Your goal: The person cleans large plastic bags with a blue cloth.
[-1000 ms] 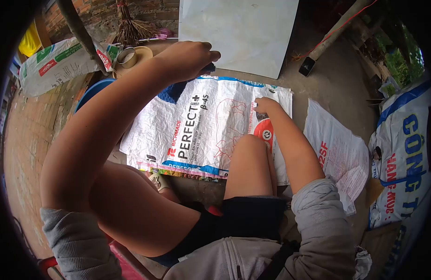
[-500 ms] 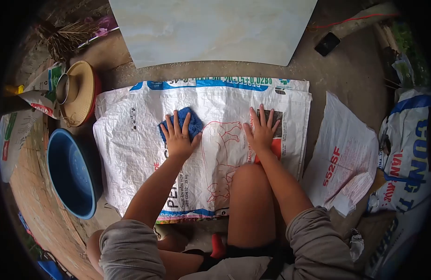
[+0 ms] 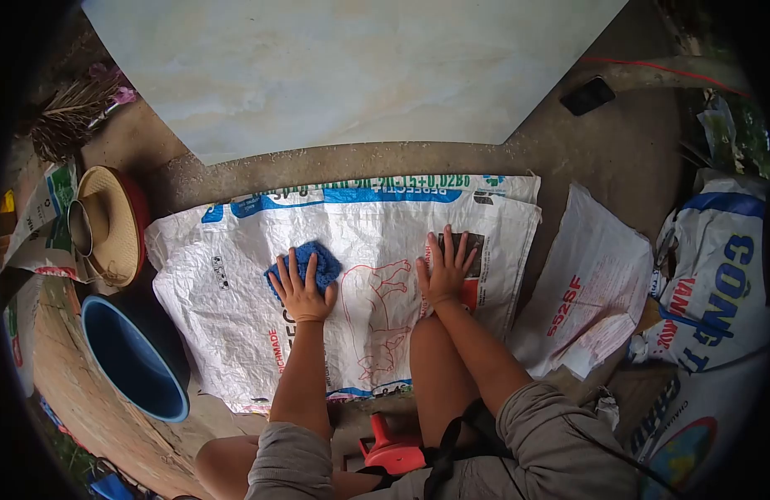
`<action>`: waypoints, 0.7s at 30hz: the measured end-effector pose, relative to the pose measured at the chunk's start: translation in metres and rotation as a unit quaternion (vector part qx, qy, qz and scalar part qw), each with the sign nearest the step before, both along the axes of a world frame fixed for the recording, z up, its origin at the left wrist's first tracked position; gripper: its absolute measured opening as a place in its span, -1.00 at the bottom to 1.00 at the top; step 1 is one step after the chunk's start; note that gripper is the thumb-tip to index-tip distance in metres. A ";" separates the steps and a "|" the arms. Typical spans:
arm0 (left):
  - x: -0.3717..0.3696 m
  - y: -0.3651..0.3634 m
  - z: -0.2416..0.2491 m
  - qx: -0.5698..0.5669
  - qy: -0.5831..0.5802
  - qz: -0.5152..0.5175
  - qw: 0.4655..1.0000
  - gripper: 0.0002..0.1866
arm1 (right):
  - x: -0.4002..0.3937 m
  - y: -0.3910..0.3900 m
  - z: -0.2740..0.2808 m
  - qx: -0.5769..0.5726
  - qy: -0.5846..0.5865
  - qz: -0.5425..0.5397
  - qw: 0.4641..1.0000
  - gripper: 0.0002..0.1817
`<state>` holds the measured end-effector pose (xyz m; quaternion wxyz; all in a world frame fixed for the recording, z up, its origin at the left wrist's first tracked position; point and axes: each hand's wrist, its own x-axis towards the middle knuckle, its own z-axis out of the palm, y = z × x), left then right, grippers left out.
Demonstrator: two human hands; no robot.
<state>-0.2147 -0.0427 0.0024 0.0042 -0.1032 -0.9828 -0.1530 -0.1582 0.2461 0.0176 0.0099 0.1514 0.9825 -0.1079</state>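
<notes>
A white printed sack (image 3: 377, 217) lies flat on the ground before my knees. On its left half, a blue cloth (image 3: 322, 265) is pressed under my left hand (image 3: 303, 290), whose fingers are spread and lie over it. My right hand (image 3: 446, 271) rests flat on the sack's right part, fingers apart, beside a dark and red printed patch, and holds nothing.
Beyond the sack is a large pale marbled panel (image 3: 343, 75). At the left are a blue basin (image 3: 135, 358) and a straw hat (image 3: 118, 229). A phone (image 3: 587, 96), a torn white sheet (image 3: 581, 283) and more sacks (image 3: 718, 267) lie right. A red plastic object (image 3: 393, 450) sits near my legs.
The view has shifted, so the panel shows more and the sack sits lower. My left hand still lies on the blue cloth, and my right hand stays flat on the sack.
</notes>
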 end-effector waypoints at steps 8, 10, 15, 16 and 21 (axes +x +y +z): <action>-0.001 -0.002 -0.003 0.008 -0.014 0.019 1.000 -0.34 | -0.002 0.002 -0.004 0.001 -0.021 0.020 1.000 -0.39; 0.000 -0.001 -0.003 0.008 -0.007 0.011 1.000 -0.34 | 0.000 0.002 -0.005 -0.002 -0.013 0.013 1.000 -0.38; 0.001 0.000 -0.005 -0.001 0.002 -0.002 1.000 -0.36 | 0.000 0.003 -0.007 -0.015 -0.002 0.006 1.000 -0.39; 0.000 0.000 -0.006 0.001 0.010 -0.001 1.000 -0.37 | 0.000 0.004 -0.007 -0.016 0.008 0.009 1.000 -0.39; -0.003 0.004 -0.002 -0.026 0.037 -0.016 0.999 -0.36 | 0.000 0.005 -0.002 -0.016 0.011 0.000 1.000 -0.39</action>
